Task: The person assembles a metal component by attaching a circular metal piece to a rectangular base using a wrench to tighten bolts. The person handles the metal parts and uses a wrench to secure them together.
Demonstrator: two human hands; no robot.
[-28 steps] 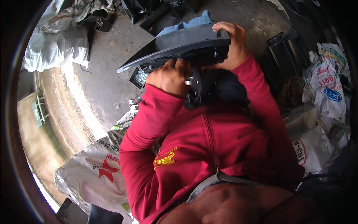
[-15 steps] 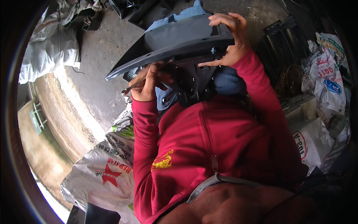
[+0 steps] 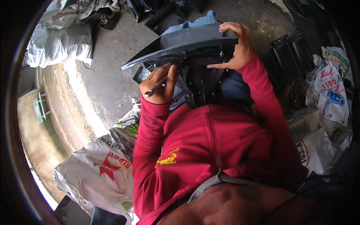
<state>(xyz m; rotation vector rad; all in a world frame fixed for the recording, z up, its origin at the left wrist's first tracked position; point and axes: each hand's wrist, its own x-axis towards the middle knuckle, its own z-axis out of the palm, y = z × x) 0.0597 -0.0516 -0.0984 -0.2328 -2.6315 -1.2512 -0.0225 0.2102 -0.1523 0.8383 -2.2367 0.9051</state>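
My right hand [image 3: 240, 47] grips the right end of a curved black panel [image 3: 180, 42], fingers over its top edge and thumb below. The panel is tilted across my lap, with bolts [image 3: 221, 53] standing along its underside edge. A black bracket-like part [image 3: 199, 84] with several small bright fasteners lies under it, against my lap. My left hand [image 3: 160, 80] is closed around a slim metal spanner [image 3: 149, 93], close under the panel's left half. One rounded end of the spanner sticks out toward me; its other end is hidden by my fingers and the panel.
A small box of shiny hardware [image 3: 143, 74] sits beyond my left hand. White printed sacks lie at the lower left [image 3: 93, 165] and right [image 3: 332, 86]. Black curved parts [image 3: 287, 54] stand at the right. More dark metal pieces [image 3: 165, 17] lie on the far floor.
My left hand has turned, and the spanner's near end now points more toward me. The panel appears shifted slightly right and down in view, still gripped by my right hand.
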